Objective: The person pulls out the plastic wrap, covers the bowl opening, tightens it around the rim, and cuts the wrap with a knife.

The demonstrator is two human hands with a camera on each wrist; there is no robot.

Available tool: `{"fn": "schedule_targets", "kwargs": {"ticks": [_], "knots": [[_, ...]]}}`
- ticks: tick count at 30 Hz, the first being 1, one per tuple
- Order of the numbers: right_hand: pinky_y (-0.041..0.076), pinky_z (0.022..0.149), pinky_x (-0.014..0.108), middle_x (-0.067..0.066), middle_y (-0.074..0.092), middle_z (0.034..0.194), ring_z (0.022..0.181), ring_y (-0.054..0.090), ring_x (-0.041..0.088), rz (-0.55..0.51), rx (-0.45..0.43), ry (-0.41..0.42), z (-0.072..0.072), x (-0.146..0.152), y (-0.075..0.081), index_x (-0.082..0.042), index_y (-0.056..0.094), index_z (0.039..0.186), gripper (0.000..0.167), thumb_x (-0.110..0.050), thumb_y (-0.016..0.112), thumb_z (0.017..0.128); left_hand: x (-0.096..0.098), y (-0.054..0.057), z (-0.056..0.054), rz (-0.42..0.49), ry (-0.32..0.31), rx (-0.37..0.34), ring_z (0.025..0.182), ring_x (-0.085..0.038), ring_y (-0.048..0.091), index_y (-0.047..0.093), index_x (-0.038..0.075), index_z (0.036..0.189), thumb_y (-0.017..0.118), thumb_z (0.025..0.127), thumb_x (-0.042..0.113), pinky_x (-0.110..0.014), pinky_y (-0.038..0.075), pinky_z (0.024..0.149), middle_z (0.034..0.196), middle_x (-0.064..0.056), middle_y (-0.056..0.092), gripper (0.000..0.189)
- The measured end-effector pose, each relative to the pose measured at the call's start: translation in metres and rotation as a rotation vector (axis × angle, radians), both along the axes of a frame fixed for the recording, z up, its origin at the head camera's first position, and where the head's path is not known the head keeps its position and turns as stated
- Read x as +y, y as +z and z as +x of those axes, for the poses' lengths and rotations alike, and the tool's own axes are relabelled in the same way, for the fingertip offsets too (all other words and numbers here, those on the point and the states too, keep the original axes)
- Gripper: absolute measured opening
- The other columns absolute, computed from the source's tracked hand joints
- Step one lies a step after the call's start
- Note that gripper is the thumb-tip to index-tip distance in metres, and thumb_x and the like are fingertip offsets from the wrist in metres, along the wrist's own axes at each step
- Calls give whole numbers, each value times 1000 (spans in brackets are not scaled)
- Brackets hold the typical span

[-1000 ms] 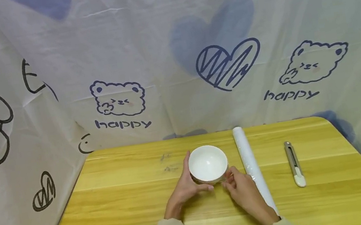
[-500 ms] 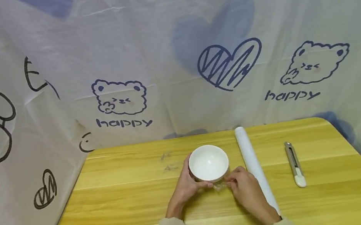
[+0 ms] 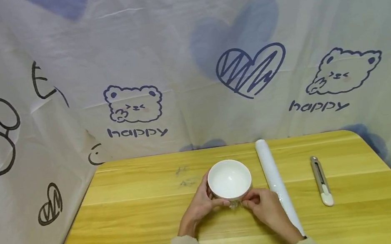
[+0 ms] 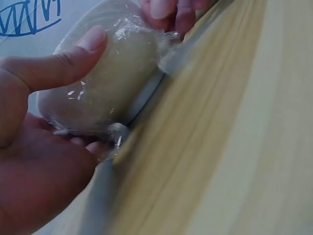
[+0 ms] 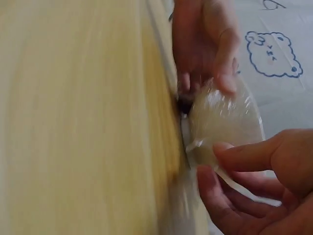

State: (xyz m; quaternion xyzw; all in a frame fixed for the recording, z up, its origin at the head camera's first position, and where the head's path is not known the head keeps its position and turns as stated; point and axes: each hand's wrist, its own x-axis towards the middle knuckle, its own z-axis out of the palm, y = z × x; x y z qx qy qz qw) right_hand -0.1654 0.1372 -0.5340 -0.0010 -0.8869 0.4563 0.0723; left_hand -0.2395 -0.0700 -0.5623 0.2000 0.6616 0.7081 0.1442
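A white bowl (image 3: 229,179) stands upright on the table, its open top facing up. Clear cling film (image 4: 122,36) covers its outside, wrinkled and shiny, with loose bunches low near the base. My left hand (image 3: 200,202) grips the bowl from the left, thumb laid across the near side over the film. At the near right, my right hand (image 3: 267,208) pinches at the film near the bowl's lower side with thumb and forefinger. The right wrist view shows that thumb (image 5: 244,157) against the wrapped wall; the exact bit of film between the fingertips is hard to make out.
A long white roll (image 3: 275,181) lies lengthwise just right of the bowl, beside my right forearm. Farther right rests a utility knife (image 3: 321,181) with a grey and white handle. The wooden table (image 3: 126,216) ends at a printed cloth (image 3: 178,57) behind and at the sides.
The right fingers have moved in closer to the bowl's near side, after drawing a bit of film outward half a second ago. The left hand keeps its grip; the bowl sits slightly farther right in view.
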Motion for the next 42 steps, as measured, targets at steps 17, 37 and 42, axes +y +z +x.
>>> {"fn": "schedule_targets", "kwargs": {"ticks": [17, 37, 42], "knots": [[60, 67, 33, 13, 73, 91, 73, 73, 19, -22, 52, -51, -4, -5, -5, 4, 44, 143, 77, 7, 85, 78, -2, 11, 4, -114, 11, 83, 137, -40, 47, 20, 2, 162, 89, 67, -15, -38, 46, 109, 157, -25, 33, 119], [59, 59, 28, 23, 73, 87, 74, 75, 28, -203, -39, -88, 8, -13, -12, 7, 29, 138, 72, 12, 76, 84, 28, -4, 26, -230, 285, 266, 134, -43, 48, 27, -4, 155, 82, 54, -21, -57, 36, 113, 148, -26, 47, 116], [54, 50, 25, 21, 74, 88, 70, 72, 24, -210, -52, -62, 12, -17, -9, 8, 28, 138, 66, 12, 71, 88, 29, -2, 32, -243, 341, 221, 131, -44, 51, 31, -4, 153, 78, 55, -21, -57, 40, 111, 145, -28, 50, 110]]}}
